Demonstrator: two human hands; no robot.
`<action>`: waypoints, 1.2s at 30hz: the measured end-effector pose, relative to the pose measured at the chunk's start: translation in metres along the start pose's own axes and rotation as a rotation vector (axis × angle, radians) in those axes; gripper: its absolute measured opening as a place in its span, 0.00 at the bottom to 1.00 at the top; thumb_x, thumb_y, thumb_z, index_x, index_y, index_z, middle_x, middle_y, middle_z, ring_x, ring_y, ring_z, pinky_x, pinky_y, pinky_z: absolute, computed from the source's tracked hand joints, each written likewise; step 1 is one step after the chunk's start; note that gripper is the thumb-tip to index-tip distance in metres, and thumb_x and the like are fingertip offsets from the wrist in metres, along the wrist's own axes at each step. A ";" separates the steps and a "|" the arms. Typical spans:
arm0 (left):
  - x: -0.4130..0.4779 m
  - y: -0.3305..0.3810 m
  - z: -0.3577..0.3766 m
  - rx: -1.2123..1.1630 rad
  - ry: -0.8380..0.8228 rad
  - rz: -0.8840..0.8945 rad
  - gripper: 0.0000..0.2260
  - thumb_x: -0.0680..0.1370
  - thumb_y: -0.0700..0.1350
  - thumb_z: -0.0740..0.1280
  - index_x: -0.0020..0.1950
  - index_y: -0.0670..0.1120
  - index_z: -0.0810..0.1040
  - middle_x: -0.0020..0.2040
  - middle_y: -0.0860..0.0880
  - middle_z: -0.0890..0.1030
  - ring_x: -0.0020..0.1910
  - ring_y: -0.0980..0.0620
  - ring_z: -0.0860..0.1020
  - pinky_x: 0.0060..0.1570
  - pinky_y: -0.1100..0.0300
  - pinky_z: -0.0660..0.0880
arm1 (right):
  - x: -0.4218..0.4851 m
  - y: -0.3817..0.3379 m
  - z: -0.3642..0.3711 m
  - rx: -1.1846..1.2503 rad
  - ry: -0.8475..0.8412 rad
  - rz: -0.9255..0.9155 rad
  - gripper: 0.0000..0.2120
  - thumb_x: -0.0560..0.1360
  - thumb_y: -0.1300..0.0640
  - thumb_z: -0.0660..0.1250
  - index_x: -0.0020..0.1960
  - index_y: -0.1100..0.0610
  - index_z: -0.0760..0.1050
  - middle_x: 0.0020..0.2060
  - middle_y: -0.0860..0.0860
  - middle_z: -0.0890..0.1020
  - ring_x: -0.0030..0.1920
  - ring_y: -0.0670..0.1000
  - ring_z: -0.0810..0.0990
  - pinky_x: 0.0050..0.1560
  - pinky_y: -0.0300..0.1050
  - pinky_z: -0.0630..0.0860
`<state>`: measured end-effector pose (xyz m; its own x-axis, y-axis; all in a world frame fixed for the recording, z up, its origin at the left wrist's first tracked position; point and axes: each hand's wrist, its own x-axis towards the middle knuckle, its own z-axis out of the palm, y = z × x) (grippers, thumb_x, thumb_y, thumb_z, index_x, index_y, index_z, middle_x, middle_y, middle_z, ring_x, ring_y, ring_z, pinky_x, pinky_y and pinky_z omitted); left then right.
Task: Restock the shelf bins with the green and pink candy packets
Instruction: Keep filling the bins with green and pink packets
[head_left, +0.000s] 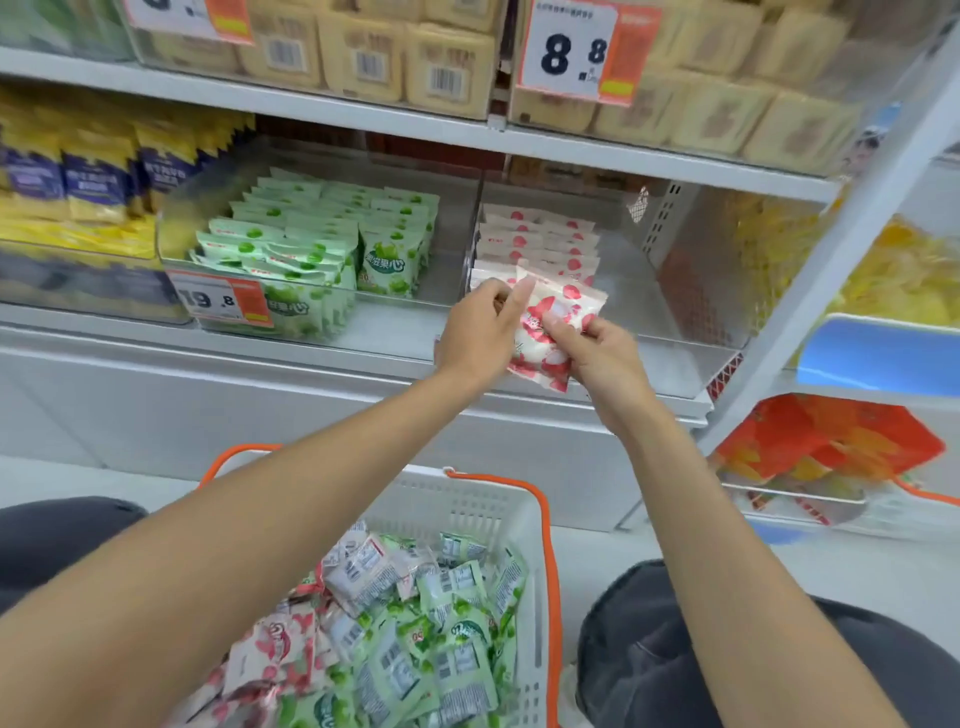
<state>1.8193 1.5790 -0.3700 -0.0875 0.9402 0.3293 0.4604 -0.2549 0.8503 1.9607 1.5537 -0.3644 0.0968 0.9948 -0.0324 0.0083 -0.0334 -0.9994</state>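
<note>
On white metal shelving (208, 358) in a shop aisle, middle tier, above a pale floor (78, 478).
Far left: yellow-and-blue packets (78, 176), stacked.
Clear bins: two, side by side.
Left bin (395, 312): green candy packets (311, 244) in upright rows, too many to count; price tag 19.8 (221, 301) on its front.
Right bin (634, 291): pink candy packets (540, 239) in rows at its left side, the rest bare.
Hands: two, both raised at the right bin's front.
Held pink packet (550, 322): one, tilted, just before the pink rows. Left hand (478, 332) pinches its upper left corner. Right hand (597, 358) pinches its right edge between thumb and fingers.
Below, between the knees (675, 649): one white basket (457, 499) with orange handles, holding mixed loose packets (415, 623), green and pink.
Upper tier: beige packets (363, 57); price tag 8.8 (571, 52).
Far right: yellow bags (909, 275), orange bags (831, 441).
</note>
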 end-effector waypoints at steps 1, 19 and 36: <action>0.011 0.006 0.005 0.001 -0.013 0.006 0.19 0.82 0.59 0.57 0.37 0.50 0.68 0.32 0.55 0.72 0.33 0.55 0.70 0.37 0.54 0.66 | 0.010 -0.007 -0.010 0.026 0.080 -0.013 0.18 0.73 0.51 0.73 0.53 0.65 0.78 0.35 0.54 0.83 0.36 0.52 0.80 0.39 0.46 0.78; 0.059 -0.025 0.034 0.560 -0.044 0.361 0.07 0.80 0.40 0.59 0.45 0.47 0.76 0.43 0.51 0.77 0.46 0.50 0.73 0.50 0.54 0.69 | 0.174 0.015 -0.034 -0.921 -0.089 0.292 0.23 0.70 0.57 0.76 0.61 0.62 0.74 0.55 0.56 0.80 0.50 0.54 0.79 0.50 0.45 0.77; 0.033 -0.038 0.024 0.376 0.167 0.533 0.08 0.77 0.42 0.61 0.46 0.46 0.79 0.47 0.51 0.76 0.50 0.52 0.70 0.48 0.60 0.62 | 0.148 0.001 -0.027 -1.055 0.201 0.072 0.17 0.73 0.60 0.71 0.58 0.64 0.73 0.57 0.61 0.78 0.57 0.60 0.77 0.54 0.50 0.75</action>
<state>1.8206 1.6248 -0.4013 0.1154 0.6525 0.7490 0.7524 -0.5497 0.3630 2.0020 1.6986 -0.3702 0.2921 0.9563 0.0080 0.8411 -0.2529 -0.4781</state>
